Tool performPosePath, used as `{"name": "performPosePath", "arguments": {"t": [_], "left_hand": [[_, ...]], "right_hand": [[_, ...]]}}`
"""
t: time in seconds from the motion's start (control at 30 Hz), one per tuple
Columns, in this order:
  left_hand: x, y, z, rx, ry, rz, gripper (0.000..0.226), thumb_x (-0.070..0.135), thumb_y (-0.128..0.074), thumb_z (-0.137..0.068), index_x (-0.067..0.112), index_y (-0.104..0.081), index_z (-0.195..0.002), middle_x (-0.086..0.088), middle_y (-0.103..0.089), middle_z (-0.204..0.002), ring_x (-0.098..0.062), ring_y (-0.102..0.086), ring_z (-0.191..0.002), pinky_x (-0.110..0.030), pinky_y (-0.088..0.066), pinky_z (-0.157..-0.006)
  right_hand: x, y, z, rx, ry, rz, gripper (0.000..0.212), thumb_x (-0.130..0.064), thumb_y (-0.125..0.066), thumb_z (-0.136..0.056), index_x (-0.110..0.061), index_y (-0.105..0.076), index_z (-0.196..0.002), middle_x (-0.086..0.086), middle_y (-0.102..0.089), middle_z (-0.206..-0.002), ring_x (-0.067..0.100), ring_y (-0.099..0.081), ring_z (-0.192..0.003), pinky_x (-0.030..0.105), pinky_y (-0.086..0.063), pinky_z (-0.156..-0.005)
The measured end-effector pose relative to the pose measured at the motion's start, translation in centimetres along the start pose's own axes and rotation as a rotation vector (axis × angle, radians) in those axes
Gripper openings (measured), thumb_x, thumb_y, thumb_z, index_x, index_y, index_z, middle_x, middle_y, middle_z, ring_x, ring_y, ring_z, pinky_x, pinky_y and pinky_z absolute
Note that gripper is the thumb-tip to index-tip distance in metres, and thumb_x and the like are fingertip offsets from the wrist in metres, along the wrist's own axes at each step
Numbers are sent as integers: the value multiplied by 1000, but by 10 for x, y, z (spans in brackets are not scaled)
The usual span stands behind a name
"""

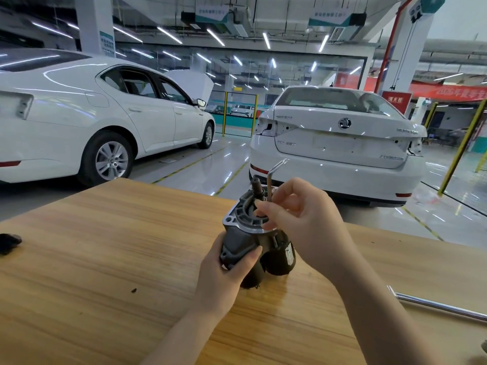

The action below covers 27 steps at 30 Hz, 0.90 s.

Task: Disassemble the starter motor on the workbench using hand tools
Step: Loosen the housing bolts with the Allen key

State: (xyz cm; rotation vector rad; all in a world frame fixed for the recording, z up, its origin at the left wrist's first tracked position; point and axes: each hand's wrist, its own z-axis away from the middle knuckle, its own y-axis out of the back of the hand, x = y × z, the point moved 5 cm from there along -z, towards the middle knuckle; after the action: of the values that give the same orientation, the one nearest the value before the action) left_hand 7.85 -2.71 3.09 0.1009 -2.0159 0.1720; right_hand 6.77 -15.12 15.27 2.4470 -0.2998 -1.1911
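A dark grey starter motor (241,241) stands on end on the wooden workbench (105,246), its silver flange and shaft pointing up. My left hand (224,275) grips the lower body of the motor from the left. My right hand (297,219) pinches an L-shaped hex key (271,180) held upright at the right side of the flange, its bent end sticking up and right. The key's lower tip is hidden behind my fingers.
A chrome bar (437,305) lies on the bench at the right edge. A small black object (9,242) sits at the far left, and a dark speck (134,290) lies near the middle. Two white cars (337,146) stand on the shop floor beyond the bench.
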Motion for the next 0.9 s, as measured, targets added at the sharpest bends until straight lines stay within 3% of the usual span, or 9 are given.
{"name": "performPosePath", "arguments": {"t": [0.1, 0.33, 0.43, 0.63, 0.9], "left_hand": [[1, 0, 1, -6, -10, -11, 46, 41, -69, -63, 27, -58, -105, 21, -68, -96, 4, -63, -89, -6, -47, -68], [3, 0, 3, -1, -35, -52, 44, 43, -68, -63, 29, -58, -104, 25, -66, -97, 7, -62, -90, -5, -46, -69], [3, 0, 2, 4, -33, -57, 45, 44, -69, -63, 30, -58, -104, 24, -67, -97, 6, -62, -89, -6, -46, -70], [2, 0, 1, 3, -27, -47, 45, 44, -68, -63, 29, -58, -104, 23, -67, -97, 6, -62, -90, -6, -46, -70], [3, -1, 3, -14, -39, -49, 46, 45, -69, -62, 30, -57, -103, 24, -66, -97, 6, -62, -90, -6, -47, -69]], "right_hand": [[1, 1, -1, 36, -7, -33, 20, -23, -67, -82, -26, -50, -70, -5, -71, -69, 2, -65, -54, 10, -44, -46], [-1, 1, -1, -36, 4, 23, 19, -22, -60, -88, -38, -59, -78, -14, -70, -75, -2, -66, -64, 15, -52, -59], [-3, 0, 0, -15, 8, -2, 9, -29, -68, -80, -34, -62, -74, -11, -71, -71, 0, -66, -61, 16, -53, -60], [-3, 6, 1, 31, -5, 65, 16, -30, -75, -71, -32, -62, -62, -16, -68, -66, 0, -64, -61, 17, -50, -62], [-4, 2, 1, -31, -7, 33, 20, -20, -62, -86, -39, -62, -80, -13, -69, -73, -3, -64, -64, 12, -52, -58]]}}
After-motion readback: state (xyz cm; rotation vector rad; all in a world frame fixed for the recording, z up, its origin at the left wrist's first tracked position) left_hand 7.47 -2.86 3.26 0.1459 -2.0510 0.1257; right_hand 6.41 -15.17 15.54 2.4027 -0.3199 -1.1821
